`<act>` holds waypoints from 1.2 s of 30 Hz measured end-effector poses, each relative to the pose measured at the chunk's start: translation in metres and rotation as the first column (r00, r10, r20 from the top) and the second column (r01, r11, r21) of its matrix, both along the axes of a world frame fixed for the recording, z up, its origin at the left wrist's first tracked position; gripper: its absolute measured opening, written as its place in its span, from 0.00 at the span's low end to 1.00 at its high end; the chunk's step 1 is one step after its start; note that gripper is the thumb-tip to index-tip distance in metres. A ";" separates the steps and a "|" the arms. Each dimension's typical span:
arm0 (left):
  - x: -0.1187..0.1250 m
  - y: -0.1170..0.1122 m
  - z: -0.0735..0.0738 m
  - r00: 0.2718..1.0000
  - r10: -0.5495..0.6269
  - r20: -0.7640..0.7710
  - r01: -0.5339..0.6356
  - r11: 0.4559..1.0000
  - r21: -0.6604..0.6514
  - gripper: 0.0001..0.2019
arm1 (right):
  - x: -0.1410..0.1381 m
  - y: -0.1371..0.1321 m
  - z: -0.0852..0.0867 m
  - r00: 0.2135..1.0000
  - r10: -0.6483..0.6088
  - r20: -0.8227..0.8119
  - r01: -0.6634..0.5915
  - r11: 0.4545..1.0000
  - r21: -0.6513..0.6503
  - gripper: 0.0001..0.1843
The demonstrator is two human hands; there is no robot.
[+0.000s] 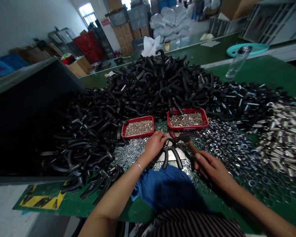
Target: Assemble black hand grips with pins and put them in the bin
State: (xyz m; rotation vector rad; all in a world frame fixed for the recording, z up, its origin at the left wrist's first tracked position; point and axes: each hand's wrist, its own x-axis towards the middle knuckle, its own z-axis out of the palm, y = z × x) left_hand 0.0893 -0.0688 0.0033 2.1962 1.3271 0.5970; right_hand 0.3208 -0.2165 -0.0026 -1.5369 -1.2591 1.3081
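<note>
My left hand [155, 144] is closed, fingers curled down onto a black forked plastic part [171, 153] that lies on a small metal block in front of me. My right hand [210, 168] is wrapped round the wooden handle of a small hammer [185, 139], whose dark head hovers just above the black part. Two red trays stand right behind: the left tray [137, 126] and the right tray [187, 119], both filled with small metal pins. Silver washers [222, 140] are strewn around the hands.
A big heap of black hooked plastic handles [158, 85] covers the green table. Metal sleeves [283, 135] lie at the right. A blue cloth [167, 187] sits on my lap. A clear bottle [236, 62] and teal tray [248, 49] stand behind. Dark bin [27, 125] at the left.
</note>
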 end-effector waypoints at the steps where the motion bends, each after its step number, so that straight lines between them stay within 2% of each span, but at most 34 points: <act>1: 0.001 0.001 -0.002 0.999 0.000 -0.035 0.000 1.000 -0.014 0.07 | 0.000 0.000 -0.001 0.999 -0.016 -0.028 0.016 1.000 -0.002 0.19; 8: 0.003 0.005 -0.008 0.994 -0.003 -0.109 -0.001 0.999 -0.033 0.07 | 0.004 0.004 -0.005 0.991 -0.049 -0.125 0.045 0.999 -0.029 0.19; 15: 0.005 0.005 -0.007 0.971 -0.026 -0.236 0.036 0.999 0.038 0.08 | 0.004 0.008 -0.007 0.995 -0.033 -0.095 0.026 0.997 -0.069 0.21; 18: 0.008 0.002 -0.008 0.920 -0.060 -0.388 0.140 0.973 0.182 0.09 | 0.004 0.009 -0.004 0.997 -0.021 -0.080 0.014 0.997 -0.082 0.22; 21: 0.010 -0.001 -0.012 0.840 -0.133 -0.526 0.333 0.892 0.306 0.09 | 0.007 0.013 0.000 0.998 0.024 -0.056 -0.029 0.997 -0.075 0.22; 23: 0.010 -0.001 -0.017 0.812 -0.158 -0.562 0.393 0.860 0.326 0.09 | 0.012 0.018 0.001 0.997 0.074 0.011 -0.073 0.996 -0.057 0.23; 24: 0.009 -0.002 -0.019 0.815 -0.151 -0.559 0.384 0.864 0.327 0.08 | 0.015 0.021 0.002 0.992 0.107 0.063 -0.104 0.993 -0.047 0.23; 27: 0.005 -0.007 -0.021 0.887 -0.068 -0.456 0.234 0.919 0.318 0.08 | 0.025 0.034 0.013 0.945 0.223 0.241 -0.225 0.974 -0.020 0.24; 29: 0.001 -0.019 -0.018 0.940 0.018 -0.341 0.100 0.941 0.324 0.11 | 0.029 0.043 0.030 0.898 0.276 0.343 -0.299 0.954 0.016 0.23; 31: -0.003 -0.036 -0.014 0.963 0.046 -0.265 0.048 0.940 0.337 0.13 | 0.027 0.050 0.050 0.860 0.272 0.431 -0.341 0.936 0.089 0.22; 34: -0.008 -0.063 -0.013 0.957 -0.082 -0.278 0.176 0.927 0.331 0.13 | 0.016 0.061 0.068 0.824 0.192 0.534 -0.347 0.915 0.207 0.22; 36: -0.009 -0.076 -0.016 0.937 -0.162 -0.311 0.262 0.913 0.314 0.13 | 0.008 0.071 0.065 0.753 0.186 0.631 -0.385 0.902 0.194 0.22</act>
